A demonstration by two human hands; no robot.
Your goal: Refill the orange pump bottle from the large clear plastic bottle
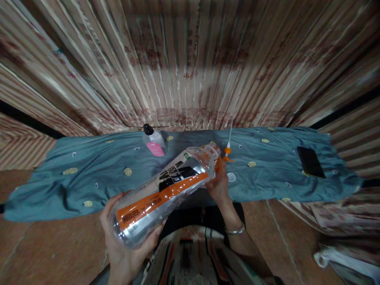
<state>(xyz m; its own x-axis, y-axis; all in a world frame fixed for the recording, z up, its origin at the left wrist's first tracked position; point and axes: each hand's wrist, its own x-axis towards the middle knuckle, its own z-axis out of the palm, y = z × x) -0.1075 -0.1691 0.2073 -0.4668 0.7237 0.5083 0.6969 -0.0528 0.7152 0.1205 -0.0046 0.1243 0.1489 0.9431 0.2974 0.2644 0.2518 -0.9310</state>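
A large clear plastic bottle [166, 192] with an orange, black and silver label lies tilted across my lap, its neck up to the right. Around its base my left hand [127, 245] is wrapped. My right hand [219, 185] grips it close to the neck, some fingers hidden behind the plastic. No cap or pump sits on the mouth that I can see. Just right of the neck, an orange and white pump head [227, 151] with a long tube rests on the cloth. A small white disc [231, 177] lies beside my right hand.
On the blue-green cloth [267, 178] over the narrow table stands a small bottle [153, 141] with a black cap and pink label. A dark phone [311, 162] lies at the right. Pleated curtains [190, 79] hang behind the table.
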